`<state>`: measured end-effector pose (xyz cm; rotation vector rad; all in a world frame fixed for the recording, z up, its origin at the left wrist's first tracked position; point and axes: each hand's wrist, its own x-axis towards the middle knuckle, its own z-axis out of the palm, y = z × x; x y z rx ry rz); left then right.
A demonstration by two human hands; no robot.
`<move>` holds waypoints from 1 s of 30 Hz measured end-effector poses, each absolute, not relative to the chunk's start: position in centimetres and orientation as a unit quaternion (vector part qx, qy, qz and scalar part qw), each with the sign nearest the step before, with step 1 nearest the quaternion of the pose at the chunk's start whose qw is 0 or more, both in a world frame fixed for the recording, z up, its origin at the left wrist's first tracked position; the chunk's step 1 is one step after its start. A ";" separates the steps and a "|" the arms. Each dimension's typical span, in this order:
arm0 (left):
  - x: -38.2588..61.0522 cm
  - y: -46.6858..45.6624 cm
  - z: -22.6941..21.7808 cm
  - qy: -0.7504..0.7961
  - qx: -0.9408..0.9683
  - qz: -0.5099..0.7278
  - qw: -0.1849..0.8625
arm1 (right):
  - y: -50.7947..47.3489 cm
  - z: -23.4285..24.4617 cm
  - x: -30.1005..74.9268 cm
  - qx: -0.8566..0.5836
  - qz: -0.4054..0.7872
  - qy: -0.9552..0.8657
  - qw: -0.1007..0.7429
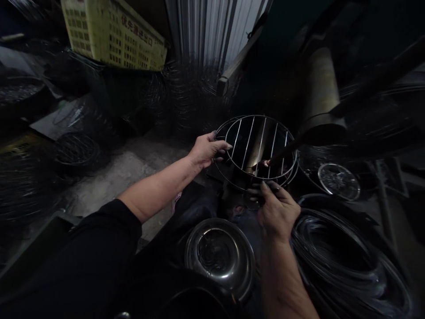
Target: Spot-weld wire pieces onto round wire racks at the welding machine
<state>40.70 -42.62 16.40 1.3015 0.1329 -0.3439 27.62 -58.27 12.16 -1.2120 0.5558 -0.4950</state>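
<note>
A round wire rack (245, 143), with parallel bars across a ring, is held out in front of me around a dark metal rod (285, 152). At its left edge my left hand (207, 150) is closed, thumb on top and fingers beneath the rim. My right hand (278, 208) pinches at the near rim; its blackened fingertips are partly blurred. The rod's tip, with a copper-coloured end, lies by the bars, and a brassy cylinder (257, 146) shows behind them. Below, a shiny steel basin (244, 266) with thin wire pieces inside sits at my lap.
Coiled wire (332, 266) lies at the right, near a small wire-spoked round piece (338, 181). A thick metal cylinder (323, 88) juts in from the upper right. A yellow plastic crate (116, 35) stands upper left, with dark stacks of wire rings (182, 97) beside it.
</note>
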 end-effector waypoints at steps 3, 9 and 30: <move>41.0 -42.7 16.3 0.062 0.601 -0.163 0.780 | -57.9 12.6 27.9 -0.546 -0.235 0.257 0.762; 42.3 -43.1 15.3 0.082 0.596 -0.180 0.779 | -57.5 12.5 29.1 -0.509 -0.278 0.247 0.776; 45.2 -44.8 15.2 0.113 0.594 -0.197 0.772 | -58.2 13.1 31.8 -0.497 -0.299 0.254 0.774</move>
